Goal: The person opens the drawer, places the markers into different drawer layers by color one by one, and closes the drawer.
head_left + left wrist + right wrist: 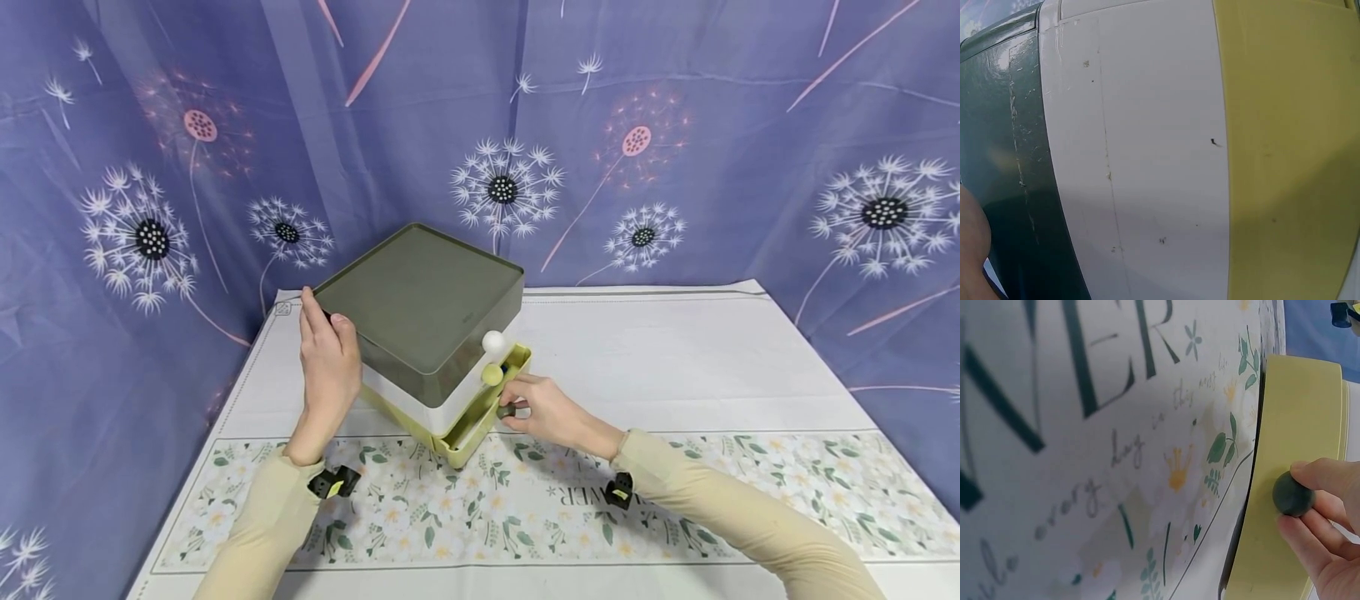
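Note:
A small desktop drawer unit (420, 292) stands at an angle, with a dark green top tier, a white middle and a yellow-green base. Its bottom yellow-green drawer (461, 457) is pulled partway out; something dark blue shows inside. My right hand (551, 408) pinches the dark green round knob (1291, 495) on that drawer's front between thumb and fingers. Against the unit's left side, my left hand (330, 367) rests with fingers extended along the upper edge. In the left wrist view, the unit's white side panel (1147, 125) fills the middle.
A white knob (493, 342) and a yellow-green knob (492, 374) stick out from the upper tiers. Under the unit lies a white tablecloth (637, 350) with a floral band. A purple dandelion-print curtain (390, 150) hangs close behind and at the sides.

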Demonstrator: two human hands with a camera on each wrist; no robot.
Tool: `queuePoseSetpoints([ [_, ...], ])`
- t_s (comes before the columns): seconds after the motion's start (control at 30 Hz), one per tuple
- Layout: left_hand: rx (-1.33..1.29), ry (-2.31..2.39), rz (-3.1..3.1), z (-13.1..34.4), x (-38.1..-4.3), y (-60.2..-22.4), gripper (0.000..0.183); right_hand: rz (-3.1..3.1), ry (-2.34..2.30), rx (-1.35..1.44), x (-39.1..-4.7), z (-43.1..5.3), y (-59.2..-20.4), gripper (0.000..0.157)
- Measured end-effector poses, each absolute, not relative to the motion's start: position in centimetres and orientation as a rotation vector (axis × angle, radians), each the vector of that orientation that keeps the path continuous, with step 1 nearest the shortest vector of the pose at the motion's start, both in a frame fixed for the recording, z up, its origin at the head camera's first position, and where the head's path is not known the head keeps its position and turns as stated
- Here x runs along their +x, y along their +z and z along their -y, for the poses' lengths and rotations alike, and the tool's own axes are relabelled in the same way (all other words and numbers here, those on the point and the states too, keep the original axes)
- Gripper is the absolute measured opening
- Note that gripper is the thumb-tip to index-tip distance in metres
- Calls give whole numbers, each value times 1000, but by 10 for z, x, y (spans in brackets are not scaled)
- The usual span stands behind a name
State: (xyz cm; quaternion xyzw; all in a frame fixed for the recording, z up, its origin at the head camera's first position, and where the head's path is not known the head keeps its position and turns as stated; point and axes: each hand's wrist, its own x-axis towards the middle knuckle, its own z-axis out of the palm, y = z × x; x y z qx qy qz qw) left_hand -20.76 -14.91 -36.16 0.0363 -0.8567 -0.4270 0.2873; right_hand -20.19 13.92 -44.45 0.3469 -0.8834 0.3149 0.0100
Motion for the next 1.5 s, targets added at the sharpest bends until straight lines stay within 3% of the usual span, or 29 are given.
queuePoseSetpoints([
  [1.5, 83, -1125, 2290, 150, -208, -362, 58, 2707, 1127, 996, -215, -119, -450, 17],
])
